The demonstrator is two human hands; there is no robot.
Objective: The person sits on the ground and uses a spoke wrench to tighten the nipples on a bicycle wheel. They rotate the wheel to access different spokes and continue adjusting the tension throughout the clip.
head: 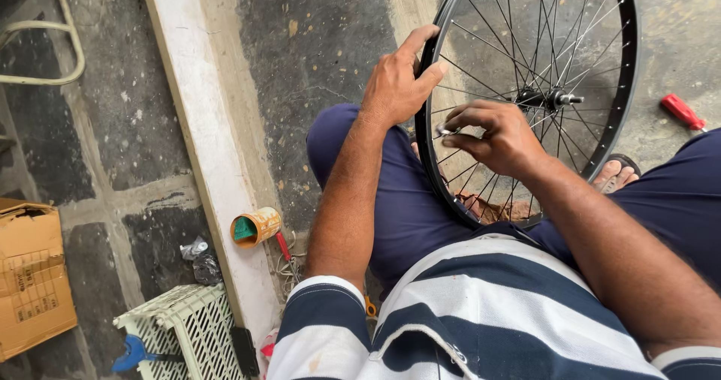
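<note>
1. Between the seated person's knees, at the far right of the scene, a black bicycle wheel [526, 95] is held upright, its thin spokes running to a metal hub [552, 98].
2. The wheel's rim is gripped at its left edge by the left hand [394, 83], the fingers curled over the rim and the thumb pressed against its inner side.
3. A small silvery part [443, 131] is pinched between the thumb and fingers of the right hand [499, 136], just inside the rim among the spokes; what the part is cannot be told.
4. Dark blue trousers [398, 200] and a blue-and-white striped shirt [481, 312] are worn by the person, and a sandalled foot [616, 173] is seen beyond the wheel's lower right.
5. A red-handled tool [682, 112] is laid on the floor to the right of the wheel.
6. Well to the left, an orange tin [255, 227] is tipped on its side against a pale concrete strip [203, 140].
7. Nearer, a pale plastic crate [188, 331] is seen, and a cardboard box [30, 275] is set at the left edge.
</note>
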